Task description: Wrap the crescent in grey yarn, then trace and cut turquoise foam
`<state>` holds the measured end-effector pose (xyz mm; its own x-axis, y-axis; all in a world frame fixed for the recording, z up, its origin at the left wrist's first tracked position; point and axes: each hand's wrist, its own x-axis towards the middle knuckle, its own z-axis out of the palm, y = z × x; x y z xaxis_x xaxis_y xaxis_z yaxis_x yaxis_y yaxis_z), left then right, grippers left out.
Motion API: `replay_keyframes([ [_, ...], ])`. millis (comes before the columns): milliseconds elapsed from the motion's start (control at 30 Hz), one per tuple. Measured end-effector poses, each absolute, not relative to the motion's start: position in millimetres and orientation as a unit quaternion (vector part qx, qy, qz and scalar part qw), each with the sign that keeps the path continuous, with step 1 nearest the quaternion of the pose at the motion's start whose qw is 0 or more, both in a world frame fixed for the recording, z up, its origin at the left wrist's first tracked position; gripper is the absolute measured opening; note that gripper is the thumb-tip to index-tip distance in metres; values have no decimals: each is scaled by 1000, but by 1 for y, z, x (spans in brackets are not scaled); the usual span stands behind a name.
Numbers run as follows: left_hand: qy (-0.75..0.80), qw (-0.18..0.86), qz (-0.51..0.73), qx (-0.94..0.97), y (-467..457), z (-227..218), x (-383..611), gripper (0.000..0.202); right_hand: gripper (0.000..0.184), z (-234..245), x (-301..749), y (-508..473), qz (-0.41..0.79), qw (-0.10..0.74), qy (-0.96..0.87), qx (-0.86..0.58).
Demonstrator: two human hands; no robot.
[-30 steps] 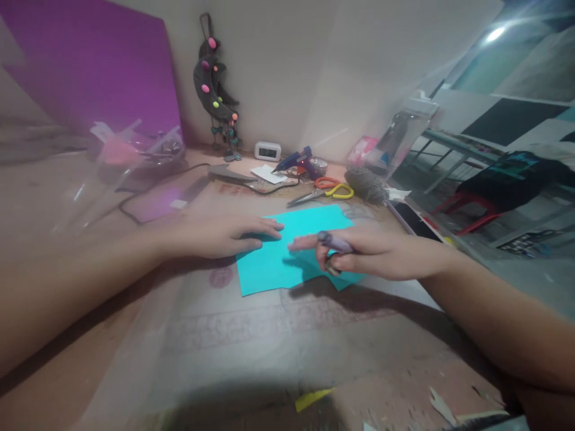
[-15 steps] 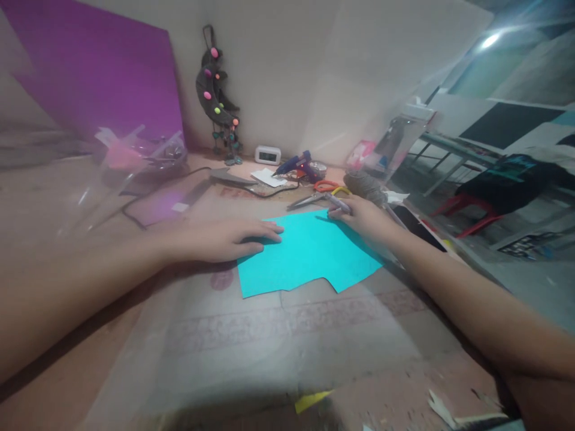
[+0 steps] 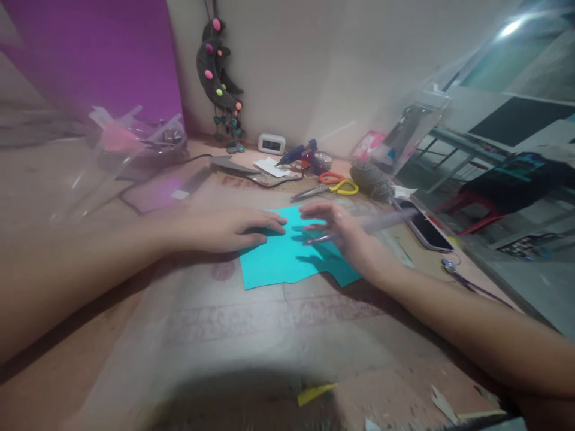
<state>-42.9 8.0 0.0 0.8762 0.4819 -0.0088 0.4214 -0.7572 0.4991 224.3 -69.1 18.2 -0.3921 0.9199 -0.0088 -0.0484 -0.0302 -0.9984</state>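
Observation:
A turquoise sheet [image 3: 269, 263], foam or card with a notched lower edge, lies flat on the table. My left hand [image 3: 242, 228] rests on its left side, palm down with fingers stretched out and nothing held. Over the sheet's right side hovers my right hand [image 3: 344, 236], its fingers loosely spread, with a slim pale pen [image 3: 380, 222] held in the crook of it. The pen's tip points left across the sheet, and its rear end is blurred. My right hand and forearm cover the sheet's right corner.
Behind the sheet lie yellow-handled scissors [image 3: 345, 187], orange-handled scissors [image 3: 331, 178] and a blue glue gun [image 3: 299, 154]. A grey yarn roll [image 3: 372, 181] and a phone [image 3: 424, 226] lie at the right. A white digital clock [image 3: 271, 144] stands by the wall; plastic wrapping [image 3: 130, 149] sits left.
My right hand has come off the sheet's upper right edge, moving left and nearer, and the pen has swung to point left. My left hand stays on the sheet. The view has tilted down slightly.

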Motion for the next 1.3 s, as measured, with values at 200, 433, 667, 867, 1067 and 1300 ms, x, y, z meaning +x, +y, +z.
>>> replay_keyframes([
  [200,244,246,63,936,7,0,-43,44,45,18,225,-81,484,334,-703,-400],
  [433,261,243,64,932,5,1,-41,45,27,14,216,-79,404,299,-726,-470],
  [667,255,245,62,933,6,1,-42,44,30,12,215,-73,315,320,-760,-470],
  [867,253,239,63,935,6,1,-41,44,29,14,212,-73,289,319,-763,-483],
  [1067,250,243,68,935,7,0,-41,44,29,16,211,-74,287,312,-765,-484],
  [1300,248,241,68,936,6,1,-40,44,29,13,212,-73,286,318,-775,-466],
])
